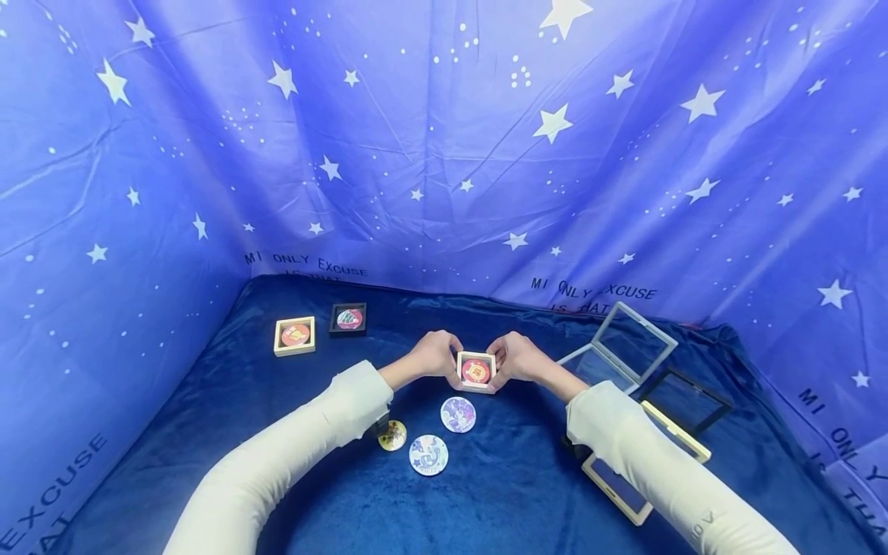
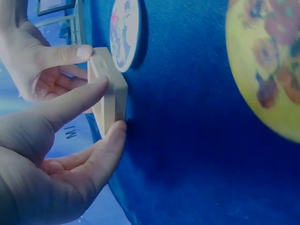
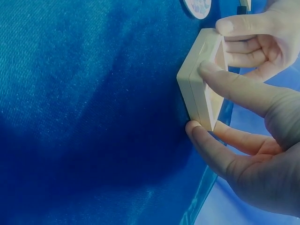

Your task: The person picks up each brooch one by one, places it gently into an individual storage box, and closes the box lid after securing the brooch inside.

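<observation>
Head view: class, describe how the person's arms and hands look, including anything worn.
The long, pale cream fabric left sleeve and matching right sleeve end in loose, wrinkled cuffs. Dark lettering marks the right one. The left hand and right hand are gloveless.

The left hand [image 2: 28, 154] pinches a pale wooden box [image 2: 116, 86] between thumb and fingertips, while the right hand [image 2: 35, 56] grips its far end. Whether the box touches the blue cloth [image 2: 187, 145] I can't quite say from this angle. Near it lies a pale, purple-patterned disc [image 2: 125, 30]; well apart, a big yellow disc [image 2: 267, 56] shows blurred flowers.
</observation>
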`<state>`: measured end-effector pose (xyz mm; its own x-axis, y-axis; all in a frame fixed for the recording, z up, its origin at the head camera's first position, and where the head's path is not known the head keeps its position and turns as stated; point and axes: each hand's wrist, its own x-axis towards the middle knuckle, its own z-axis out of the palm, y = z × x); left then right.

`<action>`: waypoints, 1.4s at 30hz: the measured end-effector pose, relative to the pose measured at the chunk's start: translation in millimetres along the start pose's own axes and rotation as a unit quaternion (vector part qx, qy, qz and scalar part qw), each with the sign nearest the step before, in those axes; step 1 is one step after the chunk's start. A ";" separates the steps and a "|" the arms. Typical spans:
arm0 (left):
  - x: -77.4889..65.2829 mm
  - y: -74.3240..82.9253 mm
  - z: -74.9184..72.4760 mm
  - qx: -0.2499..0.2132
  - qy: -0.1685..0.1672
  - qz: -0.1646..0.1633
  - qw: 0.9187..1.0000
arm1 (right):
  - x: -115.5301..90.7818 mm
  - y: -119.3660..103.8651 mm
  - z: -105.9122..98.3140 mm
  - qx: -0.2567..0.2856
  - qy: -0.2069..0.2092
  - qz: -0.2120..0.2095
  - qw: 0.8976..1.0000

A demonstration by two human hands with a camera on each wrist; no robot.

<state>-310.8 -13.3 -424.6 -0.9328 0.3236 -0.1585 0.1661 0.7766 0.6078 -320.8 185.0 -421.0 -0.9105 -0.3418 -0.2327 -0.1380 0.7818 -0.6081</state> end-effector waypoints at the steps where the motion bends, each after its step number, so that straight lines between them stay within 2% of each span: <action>1: -0.8 0.1 0.2 -0.008 0.001 -0.009 1.000 | 0.1 -0.1 0.3 -0.001 0.000 -0.001 1.000; 4: -2.8 1.0 1.4 -0.064 0.005 -0.043 0.997 | 0.0 -0.3 1.0 -0.004 -0.001 -0.003 1.000; 8: -3.6 3.9 3.6 -0.140 0.007 -0.083 0.987 | -1.2 -0.9 0.6 -0.013 -0.004 -0.002 1.000; 10: -3.2 5.6 4.5 -0.155 0.008 -0.095 0.983 | -1.4 -1.7 -0.2 -0.018 -0.005 -0.001 1.000; 15: 0.6 8.4 6.7 -0.138 0.011 -0.120 0.983 | -1.2 -5.7 -2.2 -0.031 -0.011 -0.004 0.999; 20: 4.3 9.3 7.6 -0.068 0.028 -0.118 0.990 | -0.7 -9.9 -3.5 -0.062 -0.016 -0.021 0.998; 24: 6.7 9.6 9.1 -0.023 0.042 -0.116 0.992 | -0.7 -13.1 -4.3 -0.083 -0.017 -0.022 0.996; 30: 10.5 11.0 11.2 -0.067 0.026 -0.135 0.988 | -1.8 -13.5 -3.3 -0.087 -0.020 -0.007 0.996; 33: 11.1 9.9 10.0 -0.073 0.026 -0.139 0.987 | -2.2 -12.9 -2.1 -0.083 -0.024 -0.004 0.996; 38: 9.9 2.9 -0.5 -0.079 0.043 -0.146 0.985 | -3.3 -14.5 -6.2 -0.080 -0.027 -0.004 0.996; 42: 9.3 -10.5 -14.2 -0.091 0.069 -0.150 0.982 | -5.5 -19.6 -21.8 -0.071 -0.027 -0.009 0.997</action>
<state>-325.8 -26.1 -421.4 -0.9675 0.0092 -0.2528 -0.1712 0.7116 0.6814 -321.7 182.9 -391.3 -0.8860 -0.3808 -0.2646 -0.2119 0.8400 -0.4995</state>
